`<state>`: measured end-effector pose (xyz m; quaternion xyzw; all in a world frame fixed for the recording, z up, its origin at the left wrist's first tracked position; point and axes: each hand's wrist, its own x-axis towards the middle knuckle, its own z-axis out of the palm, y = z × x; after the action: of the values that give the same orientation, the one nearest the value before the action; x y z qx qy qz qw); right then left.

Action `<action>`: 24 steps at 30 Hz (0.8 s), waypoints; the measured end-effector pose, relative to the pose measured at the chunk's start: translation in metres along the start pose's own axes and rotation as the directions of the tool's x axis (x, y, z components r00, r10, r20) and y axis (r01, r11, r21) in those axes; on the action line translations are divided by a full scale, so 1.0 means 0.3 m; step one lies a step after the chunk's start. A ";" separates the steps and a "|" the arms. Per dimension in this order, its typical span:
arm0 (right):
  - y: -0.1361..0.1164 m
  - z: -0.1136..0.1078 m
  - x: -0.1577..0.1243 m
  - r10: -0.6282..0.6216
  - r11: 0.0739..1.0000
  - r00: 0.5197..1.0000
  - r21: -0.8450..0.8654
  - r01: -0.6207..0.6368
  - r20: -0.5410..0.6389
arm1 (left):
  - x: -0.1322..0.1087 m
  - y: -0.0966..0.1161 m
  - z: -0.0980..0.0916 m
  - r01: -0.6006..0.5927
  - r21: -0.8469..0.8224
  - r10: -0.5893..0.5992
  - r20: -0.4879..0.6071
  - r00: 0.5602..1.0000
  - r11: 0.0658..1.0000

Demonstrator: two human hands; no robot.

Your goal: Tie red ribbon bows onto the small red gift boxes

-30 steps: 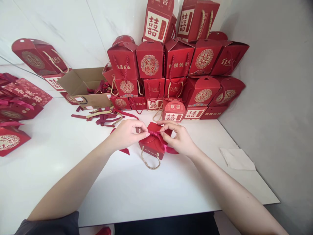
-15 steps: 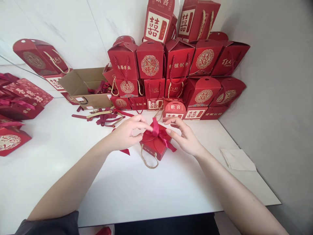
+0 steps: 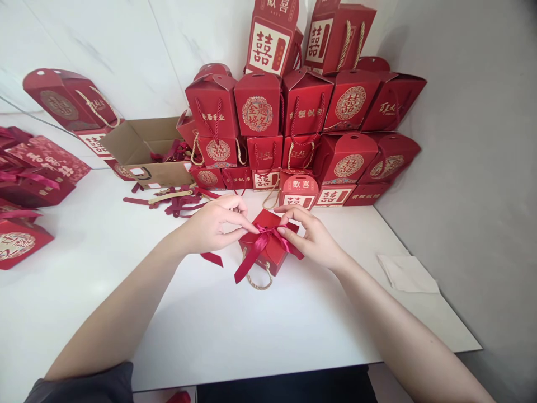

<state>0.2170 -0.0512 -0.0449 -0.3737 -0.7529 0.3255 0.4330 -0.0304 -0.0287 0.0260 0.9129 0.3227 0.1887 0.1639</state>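
Note:
In the head view, a small red gift box (image 3: 274, 254) rests on the white table, a gold rope handle (image 3: 260, 287) drooping from its near side. Across its top lies a dark pink ribbon (image 3: 259, 246) with loops at the centre, one tail hanging over the near left edge and another to the right. My left hand (image 3: 216, 224) pinches the ribbon's left loop between thumb and forefinger. From the other side, my right hand (image 3: 308, 232) pinches the right loop. The fingertips partly hide the loops.
Stacked red gift boxes (image 3: 350, 106) stand along the wall behind. An open cardboard carton (image 3: 163, 174) holds ribbons, with a heap of loose ribbon strips (image 3: 178, 201) before it. More red boxes (image 3: 25, 238) are at the left. A folded white cloth (image 3: 408, 273) lies at the right.
The ribbon piece that stood upright now lies down over the box's near left edge as a tail. Both hands have closed in on the loops at the centre.

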 end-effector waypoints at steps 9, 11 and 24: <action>-0.009 0.000 -0.001 0.020 0.999 0.999 0.037 -0.021 0.042 | 0.008 -0.012 0.028 -0.044 0.218 0.039 0.028 0.999 0.975; -0.016 -0.001 -0.001 0.017 0.997 0.998 0.069 -0.021 0.061 | 0.013 -0.014 0.044 -0.075 0.236 0.076 0.005 0.997 0.969; 0.000 -0.008 0.000 0.065 0.976 0.995 0.202 -0.078 0.073 | 0.027 -0.035 0.091 -0.240 0.396 0.314 -0.132 0.940 0.886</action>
<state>0.2190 -0.0508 -0.0440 -0.3433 -0.7153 0.4287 0.4322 -0.0177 -0.0206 -0.0003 0.9415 0.2327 0.2325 -0.0738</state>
